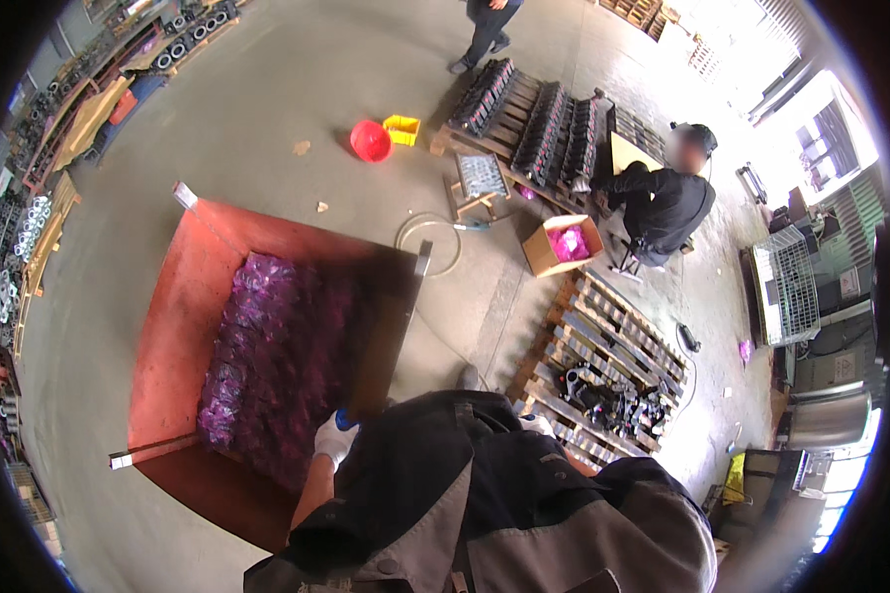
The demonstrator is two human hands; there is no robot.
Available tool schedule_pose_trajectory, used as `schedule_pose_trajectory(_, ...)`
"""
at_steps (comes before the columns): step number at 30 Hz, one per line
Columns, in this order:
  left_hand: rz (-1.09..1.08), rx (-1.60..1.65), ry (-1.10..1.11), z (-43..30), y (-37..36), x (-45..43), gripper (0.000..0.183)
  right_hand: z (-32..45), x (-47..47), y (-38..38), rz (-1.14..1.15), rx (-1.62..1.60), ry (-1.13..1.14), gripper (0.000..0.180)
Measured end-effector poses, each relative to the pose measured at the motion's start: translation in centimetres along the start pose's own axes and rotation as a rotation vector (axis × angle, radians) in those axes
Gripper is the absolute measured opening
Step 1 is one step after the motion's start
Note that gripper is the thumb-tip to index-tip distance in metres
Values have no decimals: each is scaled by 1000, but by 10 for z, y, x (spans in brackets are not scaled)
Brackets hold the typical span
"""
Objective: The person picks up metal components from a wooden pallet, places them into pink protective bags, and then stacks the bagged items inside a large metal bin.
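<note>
My left hand (334, 441), in a white glove with blue fingertips, is at the near right side of a large red metal bin (170, 319). Whether its fingers grip the bin's edge cannot be made out. Inside the bin are stacked bundles in purple plastic wrap (267, 363). My right hand (539, 425), gloved the same way, shows just past my jacket, which hides part of it. Nearest to it is a wooden pallet (593, 333) bearing a heap of black metal parts (619, 404).
A person (664, 204) sits beside another pallet (445, 137) with rows of black parts (541, 133). Another person (486, 30) stands behind. Nearby are a cardboard box (545, 256), a stool (480, 178), a coiled hose (400, 236), a red bucket (371, 141) and a yellow bin (403, 130).
</note>
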State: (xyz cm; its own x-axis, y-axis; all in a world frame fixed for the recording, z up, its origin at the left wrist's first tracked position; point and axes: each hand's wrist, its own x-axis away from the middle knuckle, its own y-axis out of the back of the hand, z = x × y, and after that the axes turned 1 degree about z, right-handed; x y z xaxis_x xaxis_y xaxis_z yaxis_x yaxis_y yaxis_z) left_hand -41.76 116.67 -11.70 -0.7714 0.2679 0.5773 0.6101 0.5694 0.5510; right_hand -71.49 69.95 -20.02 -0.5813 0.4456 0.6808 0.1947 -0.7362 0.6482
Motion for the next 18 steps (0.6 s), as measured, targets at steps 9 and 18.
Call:
schedule_pose_trajectory(9,4,-81,188,-37,-19,2,61,118,-63,86,-8,-267,130,51)
schedule_pose_trajectory(18,5,-162,216,-83,-42,-12,68,82,-110,119,28,144,395,40)
